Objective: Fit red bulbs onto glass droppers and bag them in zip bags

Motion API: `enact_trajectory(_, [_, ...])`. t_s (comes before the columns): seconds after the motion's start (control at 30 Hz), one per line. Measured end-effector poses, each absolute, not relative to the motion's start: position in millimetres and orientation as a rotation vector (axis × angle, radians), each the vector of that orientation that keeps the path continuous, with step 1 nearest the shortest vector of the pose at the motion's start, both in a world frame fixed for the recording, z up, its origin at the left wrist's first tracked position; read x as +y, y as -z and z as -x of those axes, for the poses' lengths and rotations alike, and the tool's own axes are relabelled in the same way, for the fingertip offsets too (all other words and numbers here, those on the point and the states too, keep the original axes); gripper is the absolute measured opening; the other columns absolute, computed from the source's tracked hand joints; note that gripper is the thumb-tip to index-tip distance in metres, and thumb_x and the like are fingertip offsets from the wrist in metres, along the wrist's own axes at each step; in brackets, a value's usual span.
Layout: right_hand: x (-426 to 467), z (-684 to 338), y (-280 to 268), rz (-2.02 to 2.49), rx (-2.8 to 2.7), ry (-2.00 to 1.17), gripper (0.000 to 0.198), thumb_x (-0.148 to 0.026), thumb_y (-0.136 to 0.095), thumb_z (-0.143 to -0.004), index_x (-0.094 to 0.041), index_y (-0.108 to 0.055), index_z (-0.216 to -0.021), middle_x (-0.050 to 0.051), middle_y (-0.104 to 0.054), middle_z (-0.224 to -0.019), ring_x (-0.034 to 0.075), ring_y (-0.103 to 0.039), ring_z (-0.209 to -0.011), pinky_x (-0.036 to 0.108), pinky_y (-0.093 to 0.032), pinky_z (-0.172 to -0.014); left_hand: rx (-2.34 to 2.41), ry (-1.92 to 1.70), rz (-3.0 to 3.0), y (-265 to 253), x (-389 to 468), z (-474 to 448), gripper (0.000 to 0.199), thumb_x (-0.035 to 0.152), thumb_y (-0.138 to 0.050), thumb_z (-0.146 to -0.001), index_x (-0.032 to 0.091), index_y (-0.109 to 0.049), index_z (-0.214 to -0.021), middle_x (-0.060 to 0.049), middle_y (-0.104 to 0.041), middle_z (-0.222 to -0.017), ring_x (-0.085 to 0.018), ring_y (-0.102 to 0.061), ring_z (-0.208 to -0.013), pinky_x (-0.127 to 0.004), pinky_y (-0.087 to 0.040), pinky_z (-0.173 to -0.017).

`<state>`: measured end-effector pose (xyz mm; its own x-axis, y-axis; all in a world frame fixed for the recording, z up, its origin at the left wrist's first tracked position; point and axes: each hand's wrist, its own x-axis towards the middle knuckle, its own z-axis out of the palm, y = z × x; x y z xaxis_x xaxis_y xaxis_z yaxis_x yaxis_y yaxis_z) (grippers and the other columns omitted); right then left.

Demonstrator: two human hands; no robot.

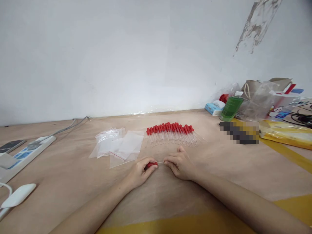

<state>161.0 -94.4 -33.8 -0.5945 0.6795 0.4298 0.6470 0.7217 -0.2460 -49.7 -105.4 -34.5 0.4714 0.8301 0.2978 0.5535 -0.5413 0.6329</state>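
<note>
Between my two hands lies a dropper with a red bulb (152,164) and a thin clear tube (160,162). My left hand (141,170) is closed around the red bulb, thumb and fingers pinching it. Fingertips of my right hand (179,164) pinch the far end of the clear tube, which they partly hide. Just beyond my hands, a row of several similar red-bulbed droppers (169,128) lies side by side, bulbs toward the wall. Clear zip bags (131,141) lie overlapping to the left of that row, some with a red seal line.
On the left are a white power strip (45,144), a phone (12,146) and a white plug-like device (20,195). At the back right stand a tissue pack (214,108), a green bottle (231,107) and plastic bags (258,100). Yellow tape (285,154) crosses the brown table covering.
</note>
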Motion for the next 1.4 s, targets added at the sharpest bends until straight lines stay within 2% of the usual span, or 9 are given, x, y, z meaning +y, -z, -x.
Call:
enact_trajectory(0.43, [-92,-148,35,1.000,-2.478,-0.111,0.026,-0.021,-0.037,-0.086,-0.019,-0.060,-0.073,0.001,-0.064,-0.070,0.011,-0.047,-0.058,0.029,-0.025,-0.067,1.113,-0.809,-2.404,34,-101,49,0.018,0.028,-0.045,-0.085,0.018,-0.059,-0.083,-0.002,-0.061,-0.076,-0.014,-0.056,-0.069,-0.025,-0.045,-0.065])
enact_trajectory(0.6, [-94,-152,24,1.013,-2.521,-0.122,0.027,-0.020,-0.034,-0.087,-0.020,-0.060,-0.093,0.003,-0.066,-0.088,0.013,-0.054,-0.071,0.030,-0.030,-0.072,1.115,-0.933,-2.425,32,-90,57,0.016,0.029,-0.049,-0.084,0.020,-0.060,-0.092,-0.004,-0.064,-0.087,-0.016,-0.058,-0.082,-0.030,-0.046,-0.076])
enact_trajectory(0.7, [-90,-164,22,1.101,-2.452,-0.214,0.025,-0.019,-0.039,-0.084,-0.021,-0.062,-0.095,0.003,-0.066,-0.089,0.015,-0.057,-0.078,0.029,-0.035,-0.075,1.236,-1.085,-2.422,35,-85,62,0.027,0.031,-0.053,-0.082,0.020,-0.055,-0.107,-0.006,-0.061,-0.098,-0.018,-0.057,-0.089,-0.034,-0.046,-0.080])
enact_trajectory(0.77, [-80,-175,23,1.244,-2.283,-0.356,0.022,-0.021,-0.042,-0.082,-0.021,-0.064,-0.088,0.002,-0.067,-0.083,0.014,-0.059,-0.074,0.027,-0.039,-0.069,1.269,-1.073,-2.447,37,-85,63,0.032,0.030,-0.052,-0.081,0.021,-0.052,-0.112,-0.008,-0.059,-0.104,-0.019,-0.056,-0.093,-0.036,-0.046,-0.082])
enact_trajectory(0.87, [-58,-190,24,1.472,-1.954,-0.504,0.020,-0.027,-0.046,-0.079,-0.018,-0.064,-0.077,0.003,-0.067,-0.073,0.015,-0.060,-0.064,0.024,-0.041,-0.057,1.194,-0.908,-2.530,40,-85,62,0.024,0.027,-0.048,-0.084,0.021,-0.058,-0.105,-0.007,-0.060,-0.108,-0.018,-0.056,-0.097,-0.035,-0.045,-0.086])
enact_trajectory(1.03, [-25,-183,10,1.656,-1.681,-0.387,0.020,-0.033,-0.052,-0.073,-0.019,-0.063,-0.065,0.003,-0.067,-0.069,0.017,-0.060,-0.068,0.025,-0.040,-0.060,1.191,-0.779,-2.551,40,-86,58,0.026,0.027,-0.045,-0.086,0.020,-0.061,-0.105,-0.006,-0.061,-0.111,-0.018,-0.056,-0.102,-0.035,-0.044,-0.091])
enact_trajectory(1.2, [-9,-130,4,1.685,-1.721,-0.248,0.024,-0.037,-0.048,-0.075,-0.021,-0.064,-0.066,0.002,-0.068,-0.074,0.018,-0.060,-0.074,0.034,-0.034,-0.077,1.180,-0.785,-2.545,40,-86,58,0.027,0.026,-0.044,-0.086,0.020,-0.061,-0.106,-0.006,-0.061,-0.111,-0.018,-0.056,-0.104,-0.036,-0.044,-0.092])
enact_trajectory(1.4, [9,-92,14,1.779,-1.804,-0.173,0.027,-0.035,-0.045,-0.076,-0.020,-0.064,-0.064,0.004,-0.067,-0.069,0.019,-0.060,-0.073,0.039,-0.025,-0.080,1.175,-0.770,-2.538,41,-84,58,0.027,0.025,-0.045,-0.086,0.018,-0.061,-0.106,-0.007,-0.061,-0.113,-0.018,-0.055,-0.105,-0.034,-0.043,-0.093])
